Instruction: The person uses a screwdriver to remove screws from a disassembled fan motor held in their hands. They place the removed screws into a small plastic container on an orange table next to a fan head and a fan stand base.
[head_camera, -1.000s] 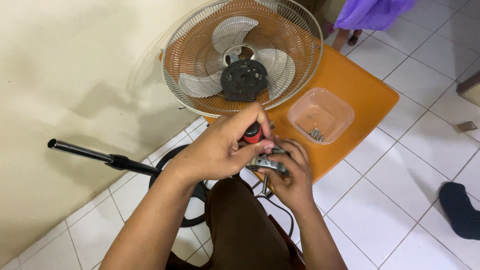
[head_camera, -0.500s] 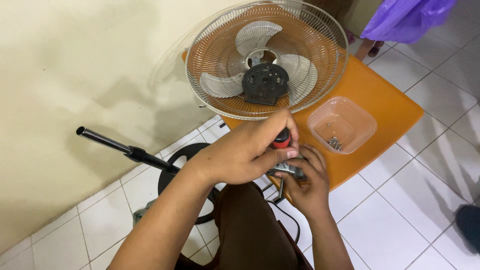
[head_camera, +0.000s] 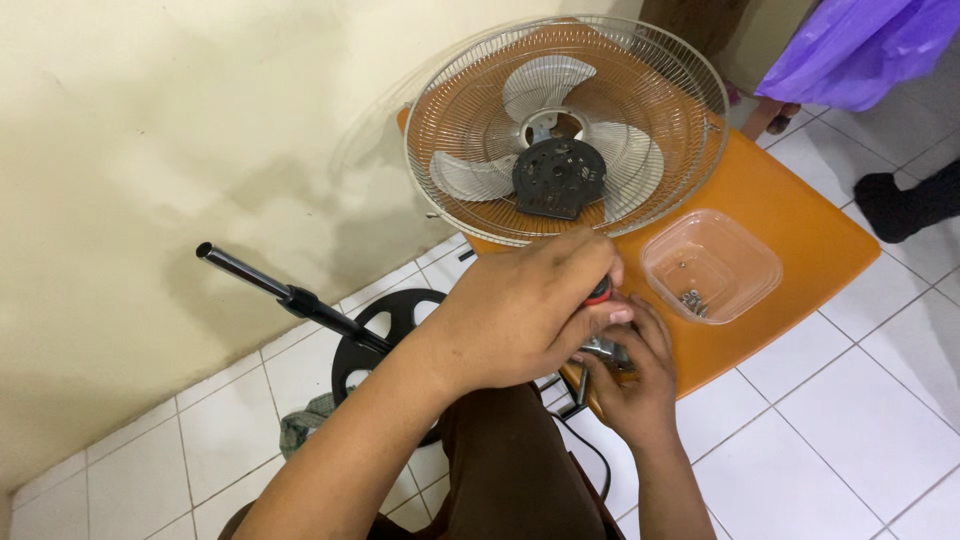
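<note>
My left hand (head_camera: 520, 315) is closed over a red-handled screwdriver (head_camera: 600, 291), only a sliver of the handle showing past the fingers. Just below it, my right hand (head_camera: 640, 385) grips a small metal part (head_camera: 605, 352), held over my lap at the near edge of an orange table (head_camera: 800, 230). The two hands touch. The screwdriver's tip is hidden. A dark cable hangs from the part toward my leg.
A wire fan cage (head_camera: 450, 120) with grey blades and a black round cover (head_camera: 558, 178) lies on the table. A clear plastic tub (head_camera: 748, 262) holds several screws (head_camera: 692, 298). A black fan pole (head_camera: 280, 292) and round base (head_camera: 385, 322) lie on the tiled floor. Another person's dark-socked foot (head_camera: 905, 205) stands at right.
My hands keep the same grip on the screwdriver and the part. The camera has shifted, so the fan and table sit further right in view, and the other person's foot has moved.
</note>
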